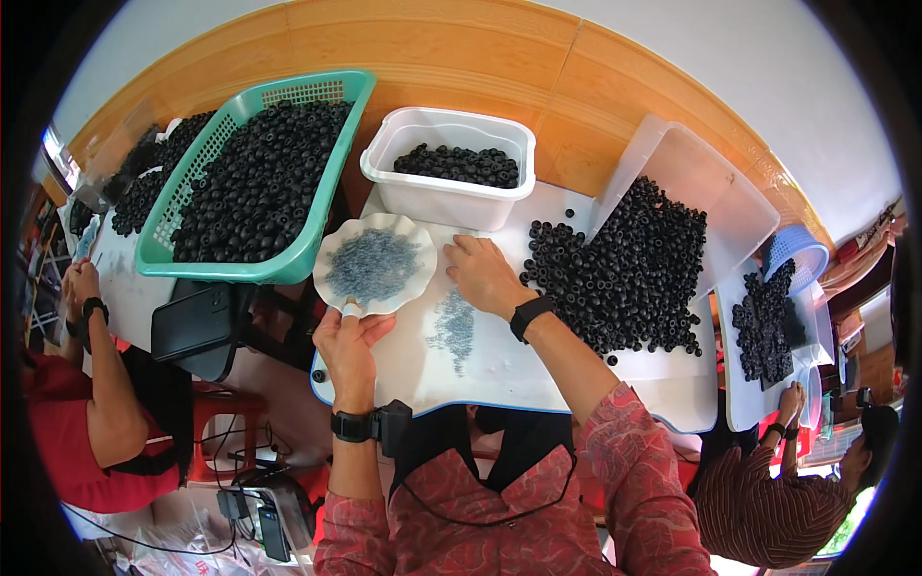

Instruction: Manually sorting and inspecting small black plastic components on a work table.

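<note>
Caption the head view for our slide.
Left hand holding a scalloped white dish, right hand between dish and black beads.

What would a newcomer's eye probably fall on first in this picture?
Likely the green basket at upper left, heaped with black beads. Next might come the loose bead pile right of centre, by a tilted clear bin. Near the middle, the left hand holds a wavy-edged white plate of tiny greyish pieces.
</note>
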Action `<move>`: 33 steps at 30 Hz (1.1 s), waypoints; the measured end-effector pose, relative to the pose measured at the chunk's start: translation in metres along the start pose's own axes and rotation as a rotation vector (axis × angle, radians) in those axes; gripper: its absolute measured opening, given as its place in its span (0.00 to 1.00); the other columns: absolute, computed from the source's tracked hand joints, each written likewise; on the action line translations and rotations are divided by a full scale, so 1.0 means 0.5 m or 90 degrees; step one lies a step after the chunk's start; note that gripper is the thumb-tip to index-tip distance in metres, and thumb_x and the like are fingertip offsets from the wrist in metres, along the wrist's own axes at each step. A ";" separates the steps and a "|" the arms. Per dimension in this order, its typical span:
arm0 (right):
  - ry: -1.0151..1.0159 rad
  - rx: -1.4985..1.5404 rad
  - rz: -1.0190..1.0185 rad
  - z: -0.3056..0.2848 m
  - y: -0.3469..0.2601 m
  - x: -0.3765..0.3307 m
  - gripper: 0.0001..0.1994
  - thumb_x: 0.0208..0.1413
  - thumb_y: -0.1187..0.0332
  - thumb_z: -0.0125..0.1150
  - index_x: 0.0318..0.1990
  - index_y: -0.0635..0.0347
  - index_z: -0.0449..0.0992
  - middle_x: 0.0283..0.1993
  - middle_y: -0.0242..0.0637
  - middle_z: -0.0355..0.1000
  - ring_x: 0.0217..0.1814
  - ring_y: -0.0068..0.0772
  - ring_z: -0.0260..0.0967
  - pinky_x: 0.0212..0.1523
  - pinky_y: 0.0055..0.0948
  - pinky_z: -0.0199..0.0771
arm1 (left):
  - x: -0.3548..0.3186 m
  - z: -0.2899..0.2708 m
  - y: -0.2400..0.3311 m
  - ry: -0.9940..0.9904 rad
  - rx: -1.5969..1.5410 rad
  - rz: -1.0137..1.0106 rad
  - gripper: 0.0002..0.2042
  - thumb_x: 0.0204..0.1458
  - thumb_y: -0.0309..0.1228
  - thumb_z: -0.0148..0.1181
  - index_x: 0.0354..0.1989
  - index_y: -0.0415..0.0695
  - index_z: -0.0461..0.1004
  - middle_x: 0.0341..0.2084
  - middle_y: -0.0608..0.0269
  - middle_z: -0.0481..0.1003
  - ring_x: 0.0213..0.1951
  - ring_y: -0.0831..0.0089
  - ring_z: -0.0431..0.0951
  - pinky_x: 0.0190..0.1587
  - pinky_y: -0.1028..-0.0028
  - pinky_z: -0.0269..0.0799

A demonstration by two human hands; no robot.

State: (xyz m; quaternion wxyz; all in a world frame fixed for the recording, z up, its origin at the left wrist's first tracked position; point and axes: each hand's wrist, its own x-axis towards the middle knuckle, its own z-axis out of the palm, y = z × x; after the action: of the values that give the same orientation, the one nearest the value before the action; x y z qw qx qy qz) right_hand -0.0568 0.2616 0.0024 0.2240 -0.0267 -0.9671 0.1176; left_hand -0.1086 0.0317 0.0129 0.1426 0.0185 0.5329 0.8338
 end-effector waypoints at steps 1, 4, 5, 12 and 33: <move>0.000 0.003 -0.002 -0.002 -0.002 -0.001 0.10 0.53 0.72 0.59 0.42 0.67 0.77 0.51 0.47 0.68 0.55 0.48 0.63 0.54 0.39 0.65 | 0.002 -0.003 -0.003 0.000 0.005 -0.005 0.10 0.59 0.21 0.43 0.42 0.25 0.68 0.34 0.48 0.75 0.30 0.61 0.82 0.33 0.69 0.84; -0.089 0.036 0.039 -0.018 -0.007 -0.010 0.08 0.51 0.73 0.59 0.38 0.66 0.77 0.45 0.45 0.68 0.49 0.47 0.65 0.51 0.40 0.67 | 0.008 -0.013 -0.012 -0.010 0.007 -0.008 0.09 0.59 0.21 0.44 0.41 0.25 0.67 0.34 0.48 0.75 0.29 0.61 0.82 0.33 0.69 0.84; -0.094 0.049 0.018 -0.023 -0.011 -0.015 0.07 0.51 0.74 0.59 0.37 0.66 0.76 0.43 0.45 0.68 0.46 0.47 0.65 0.49 0.40 0.67 | 0.010 -0.017 -0.014 -0.022 0.003 -0.006 0.09 0.59 0.21 0.44 0.41 0.26 0.67 0.34 0.48 0.75 0.29 0.62 0.82 0.32 0.69 0.84; -0.084 0.063 0.057 -0.052 -0.021 -0.019 0.13 0.53 0.79 0.56 0.47 0.70 0.76 0.51 0.48 0.69 0.52 0.50 0.66 0.53 0.39 0.70 | 0.004 -0.017 -0.016 0.002 0.052 -0.050 0.13 0.60 0.23 0.45 0.48 0.25 0.66 0.37 0.47 0.75 0.32 0.62 0.82 0.38 0.66 0.83; -0.063 -0.017 0.162 -0.022 0.021 0.027 0.25 0.43 0.84 0.53 0.54 0.67 0.70 0.52 0.46 0.68 0.55 0.50 0.63 0.55 0.40 0.67 | -0.031 -0.004 -0.033 0.011 -0.008 -0.013 0.12 0.61 0.21 0.48 0.51 0.31 0.66 0.43 0.54 0.72 0.38 0.62 0.81 0.43 0.68 0.82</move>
State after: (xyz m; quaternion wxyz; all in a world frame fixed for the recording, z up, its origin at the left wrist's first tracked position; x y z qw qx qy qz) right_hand -0.0642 0.2757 0.0151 0.1593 -0.1462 -0.9673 0.1330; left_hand -0.0906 0.0324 -0.0009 0.1468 0.0046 0.5289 0.8359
